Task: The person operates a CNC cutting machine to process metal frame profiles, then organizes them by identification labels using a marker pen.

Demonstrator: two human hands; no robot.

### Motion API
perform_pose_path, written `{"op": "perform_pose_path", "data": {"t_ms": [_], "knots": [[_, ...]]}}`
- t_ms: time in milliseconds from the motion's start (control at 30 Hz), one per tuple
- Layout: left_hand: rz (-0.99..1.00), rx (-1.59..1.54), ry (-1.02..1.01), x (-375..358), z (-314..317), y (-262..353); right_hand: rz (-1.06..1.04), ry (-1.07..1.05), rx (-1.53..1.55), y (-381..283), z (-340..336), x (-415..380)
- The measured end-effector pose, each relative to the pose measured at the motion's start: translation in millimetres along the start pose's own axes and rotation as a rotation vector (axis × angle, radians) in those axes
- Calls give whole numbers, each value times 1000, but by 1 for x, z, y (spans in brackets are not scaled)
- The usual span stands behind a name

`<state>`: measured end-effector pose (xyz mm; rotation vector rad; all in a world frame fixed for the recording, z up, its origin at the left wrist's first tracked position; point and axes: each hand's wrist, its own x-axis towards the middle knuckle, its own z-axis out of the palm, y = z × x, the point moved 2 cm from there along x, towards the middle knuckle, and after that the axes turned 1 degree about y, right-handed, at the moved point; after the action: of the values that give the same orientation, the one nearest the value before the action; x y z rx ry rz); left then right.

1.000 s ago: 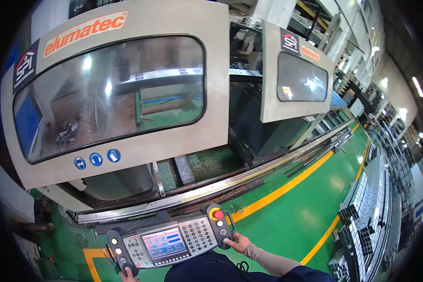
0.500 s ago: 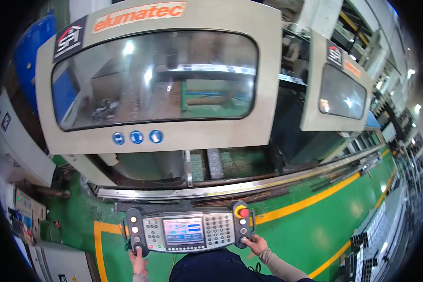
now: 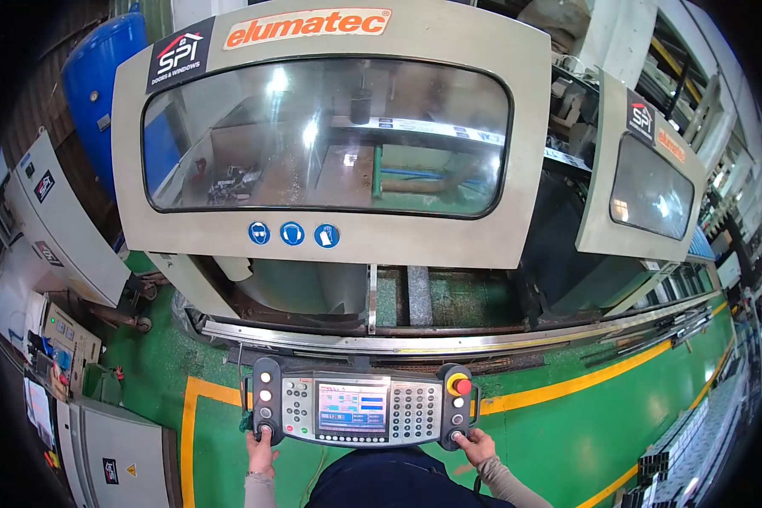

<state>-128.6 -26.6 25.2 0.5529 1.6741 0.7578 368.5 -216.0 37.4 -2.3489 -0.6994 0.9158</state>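
A control panel (image 3: 351, 410) with a lit screen, rows of buttons and a red knob sits low in the middle of the view, in front of my body. My left hand (image 3: 262, 452) grips its lower left corner, the thumb on a round button there. At the lower right corner my right hand (image 3: 476, 446) holds the panel, with its thumb on another round button. Beyond the panel stands a large beige machine hood (image 3: 334, 233) with a wide window and three blue safety stickers.
Behind the panel runs a long metal rail (image 3: 381, 343). A second, smaller hood (image 3: 643, 182) stands to the right. Grey cabinets (image 3: 131, 449) are at the left, below a blue tank (image 3: 114, 80). Metal profiles (image 3: 694, 449) lie at the lower right. Yellow lines mark the green floor.
The view has shifted, so the machine and panel appear further right. Both hands remain at the panel's lower corners, thumbs on the round buttons.
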Motion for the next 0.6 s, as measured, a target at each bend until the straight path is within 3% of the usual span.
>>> {"op": "perform_pose_path", "data": {"t_ms": [500, 600], "knots": [[100, -118, -15, -11, 7, -1, 35, -41, 33, -20, -9, -7], [128, -125, -9, -12, 8, -4, 0, -58, 168, -3, -1, 0]]}}
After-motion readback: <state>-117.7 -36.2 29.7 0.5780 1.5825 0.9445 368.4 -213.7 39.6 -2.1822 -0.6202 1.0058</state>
